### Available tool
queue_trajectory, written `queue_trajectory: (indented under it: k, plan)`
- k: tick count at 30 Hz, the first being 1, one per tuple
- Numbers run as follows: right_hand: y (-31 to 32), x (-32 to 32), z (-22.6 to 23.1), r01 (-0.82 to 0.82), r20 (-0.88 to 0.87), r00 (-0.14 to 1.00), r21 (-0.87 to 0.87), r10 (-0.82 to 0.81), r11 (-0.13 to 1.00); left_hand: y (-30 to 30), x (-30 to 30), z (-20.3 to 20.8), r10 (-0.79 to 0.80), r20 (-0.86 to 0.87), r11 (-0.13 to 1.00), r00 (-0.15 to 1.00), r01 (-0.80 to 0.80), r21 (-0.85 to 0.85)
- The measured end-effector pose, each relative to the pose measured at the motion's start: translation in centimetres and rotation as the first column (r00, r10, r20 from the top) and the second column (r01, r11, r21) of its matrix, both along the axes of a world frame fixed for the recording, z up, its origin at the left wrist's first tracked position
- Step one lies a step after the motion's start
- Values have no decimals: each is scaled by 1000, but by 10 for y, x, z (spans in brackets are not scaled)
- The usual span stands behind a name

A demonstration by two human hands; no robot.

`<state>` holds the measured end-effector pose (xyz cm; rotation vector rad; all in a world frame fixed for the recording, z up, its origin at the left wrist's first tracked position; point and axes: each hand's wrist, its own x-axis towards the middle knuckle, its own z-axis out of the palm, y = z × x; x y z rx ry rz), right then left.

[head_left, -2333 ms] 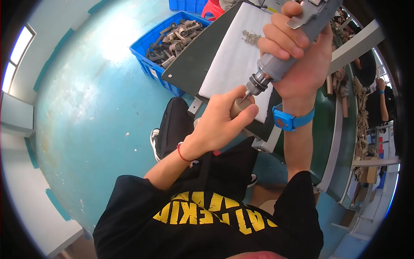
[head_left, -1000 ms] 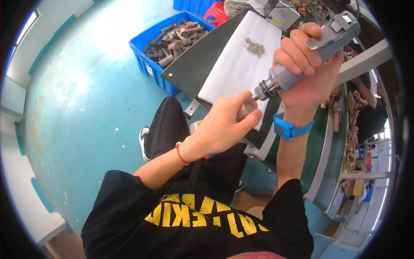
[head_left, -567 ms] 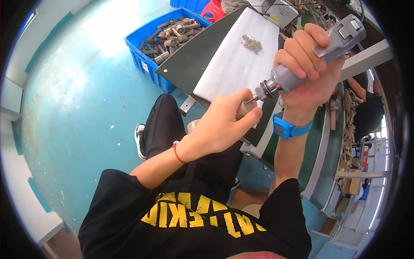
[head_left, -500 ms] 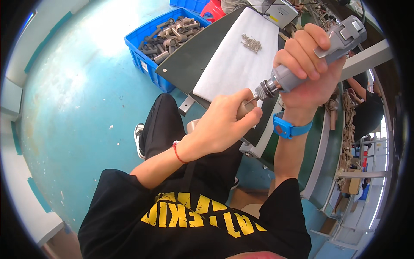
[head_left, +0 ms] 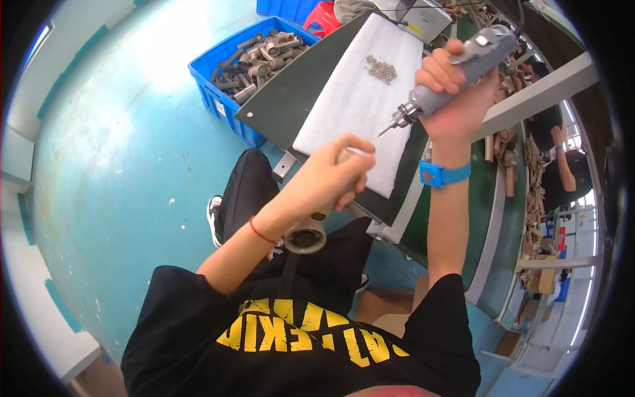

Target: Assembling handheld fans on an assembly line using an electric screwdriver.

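My left hand [head_left: 327,175] is closed around the handle of a grey-beige, hair-dryer-shaped housing [head_left: 305,239]. The housing's round open head hangs below the hand, above my lap, and my fingers hide most of the handle. Gripped in my right hand [head_left: 456,99] is a grey electric screwdriver [head_left: 486,51], its cable rising from the top end. The thin bit slants down toward the left hand, with a gap between its tip and the housing. Beyond both hands, a pile of small metal screws [head_left: 381,69] lies on a white foam sheet [head_left: 344,109].
A blue crate [head_left: 231,119] full of similar housings stands left of the dark work surface [head_left: 274,106]. To the right, a green conveyor belt [head_left: 473,225] runs beside a metal frame, with more parts along it. Another person [head_left: 565,175] is at the far right.
The screwdriver has moved up and away from the housing, its bit now apart from it. My left hand has drawn back slightly and turned, bringing the housing's round head into view.
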<state>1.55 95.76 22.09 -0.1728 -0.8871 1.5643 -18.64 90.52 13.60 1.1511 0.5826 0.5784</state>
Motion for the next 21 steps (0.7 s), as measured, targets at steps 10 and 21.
queue_trajectory:
  k: [10, 21]
  plan:
    - [28, 7, -18, 377, 274, 888, 31, -370, 926, 53, 38, 14, 178, 307, 877, 935, -9, -481]
    - [38, 22, -3, 632, 310, 706, 130, -636, 764, 79, 71, 6, 232, 198, 839, 952, -93, -536]
